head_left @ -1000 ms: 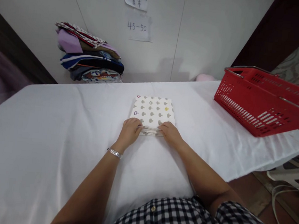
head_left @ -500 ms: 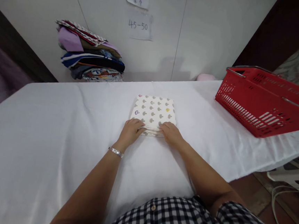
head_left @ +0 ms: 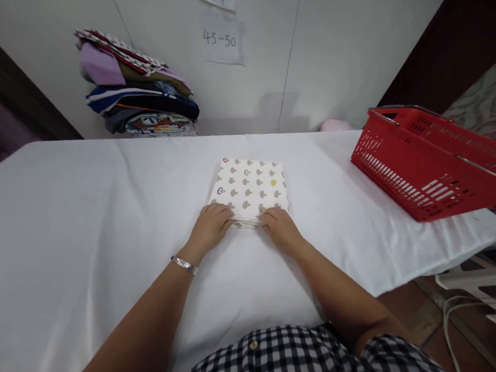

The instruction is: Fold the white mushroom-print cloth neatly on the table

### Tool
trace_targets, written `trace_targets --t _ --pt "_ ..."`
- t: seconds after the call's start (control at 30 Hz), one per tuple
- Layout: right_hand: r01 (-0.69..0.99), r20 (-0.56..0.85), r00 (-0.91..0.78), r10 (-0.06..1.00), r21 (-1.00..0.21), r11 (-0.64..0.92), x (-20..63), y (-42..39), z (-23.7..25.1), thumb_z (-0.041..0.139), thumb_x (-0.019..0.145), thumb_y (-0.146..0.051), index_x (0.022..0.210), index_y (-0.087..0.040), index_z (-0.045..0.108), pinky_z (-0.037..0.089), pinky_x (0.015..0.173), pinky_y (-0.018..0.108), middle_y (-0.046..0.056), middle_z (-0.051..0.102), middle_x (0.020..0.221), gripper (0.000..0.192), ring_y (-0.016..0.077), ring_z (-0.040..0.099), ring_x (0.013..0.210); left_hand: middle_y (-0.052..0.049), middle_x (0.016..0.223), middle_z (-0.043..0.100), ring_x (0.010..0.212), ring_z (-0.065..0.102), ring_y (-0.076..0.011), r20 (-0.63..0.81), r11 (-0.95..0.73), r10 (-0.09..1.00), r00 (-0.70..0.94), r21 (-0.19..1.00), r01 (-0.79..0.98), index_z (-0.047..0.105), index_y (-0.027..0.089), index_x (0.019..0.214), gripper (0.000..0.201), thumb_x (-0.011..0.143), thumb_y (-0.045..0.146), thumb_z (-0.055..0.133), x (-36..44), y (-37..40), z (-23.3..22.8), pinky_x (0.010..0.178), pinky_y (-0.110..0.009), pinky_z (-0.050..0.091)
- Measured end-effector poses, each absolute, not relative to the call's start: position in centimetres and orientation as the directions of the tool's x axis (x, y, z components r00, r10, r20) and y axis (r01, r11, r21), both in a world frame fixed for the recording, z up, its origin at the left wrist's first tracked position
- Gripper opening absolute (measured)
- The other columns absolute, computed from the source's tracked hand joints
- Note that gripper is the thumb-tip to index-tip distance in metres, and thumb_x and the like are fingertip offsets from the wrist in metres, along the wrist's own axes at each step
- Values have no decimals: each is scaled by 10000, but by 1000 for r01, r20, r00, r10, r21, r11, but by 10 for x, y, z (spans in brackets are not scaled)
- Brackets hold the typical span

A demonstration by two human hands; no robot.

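A folded white cloth [head_left: 250, 183] with grey mushroom-like prints and a few coloured ones lies flat in the middle of the table. At its near left corner, my left hand [head_left: 211, 224] grips the layered edge, fingers on top and thumb at the front. My right hand [head_left: 282, 229] holds the near right corner in the same way. Between the hands the stacked layers of the near edge show. A silvery bracelet circles my left wrist.
The table wears a white tablecloth [head_left: 149, 218]. A red plastic basket [head_left: 432, 161] stands at the back right. Behind the table's far edge, at left, rises a pile of folded fabrics [head_left: 139, 87]. Paper signs [head_left: 223, 38] hang on the wall. A white chair [head_left: 478, 281] is at right.
The near-edge layers now sit flatter and closer together under my hands, which keep their hold at both corners. The whole view has shifted slightly.
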State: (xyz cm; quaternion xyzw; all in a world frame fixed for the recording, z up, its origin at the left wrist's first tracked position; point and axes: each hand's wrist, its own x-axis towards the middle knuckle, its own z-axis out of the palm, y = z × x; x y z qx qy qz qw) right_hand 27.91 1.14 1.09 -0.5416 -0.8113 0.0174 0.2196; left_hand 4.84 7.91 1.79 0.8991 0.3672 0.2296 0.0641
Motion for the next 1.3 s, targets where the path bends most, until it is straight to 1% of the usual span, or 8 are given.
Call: trace_targets --t 0.13,0.23,0.43,0.57,0.77,0.9,1.07,1.3 --pt "870 387 -319 865 -243 430 279 11 2 483 896 -130 1041 -174 618 408 830 367 108 611 1049 203 229 521 968 -50 981 628 945 539 -232 371 -726 687 624 315 611 606 239 931 120 820 281 590 47 81 14 833 -390 407" --pt "874 431 -330 840 -198 445 283 14 -2 454 893 -99 1046 -173 619 406 825 359 108 611 1053 237 227 514 959 -51 960 625 937 538 -233 372 -712 701 609 316 627 603 234 917 107 812 238 586 50 80 14 837 -395 408" --pt "938 498 -209 842 -142 317 305 29 4 494 861 -99 990 -162 637 387 801 359 112 617 1020 202 236 502 928 -52 938 614 940 517 -229 388 -720 689 612 275 637 593 213 898 87 848 196 523 66 70 13 839 -379 398" --pt "913 478 -257 840 -164 372 308 25 3 491 871 -118 991 -182 635 386 790 345 96 618 1001 199 224 499 913 -47 934 612 919 510 -219 379 -709 698 608 251 659 590 206 895 76 859 215 523 69 68 12 829 -370 398" --pt "895 499 -241 832 -218 390 304 15 -1 505 867 -120 994 -198 645 400 808 363 89 620 988 204 230 505 919 -54 959 614 932 507 -228 407 -715 684 605 214 665 594 209 946 107 853 221 544 68 66 13 815 -374 400" --pt "870 512 -230 828 -272 410 302 16 2 529 857 -150 1003 -200 644 407 826 380 88 617 994 193 233 519 928 -53 937 615 914 514 -218 426 -715 688 588 260 649 602 210 919 116 871 291 536 69 65 13 815 -370 397" --pt "839 514 -212 831 -340 424 295 18 5 534 886 -246 1020 -198 646 412 837 393 86 624 988 181 230 534 926 -54 897 614 874 514 -205 423 -695 710 564 291 657 628 204 891 212 915 320 452 71 65 14 799 -371 387" --pt "862 508 -192 839 -321 392 288 22 5 499 915 -220 967 -205 676 406 809 370 76 635 960 185 218 540 903 -45 863 612 853 513 -202 411 -663 741 532 322 676 660 219 890 239 918 327 449 75 65 15 798 -371 377"
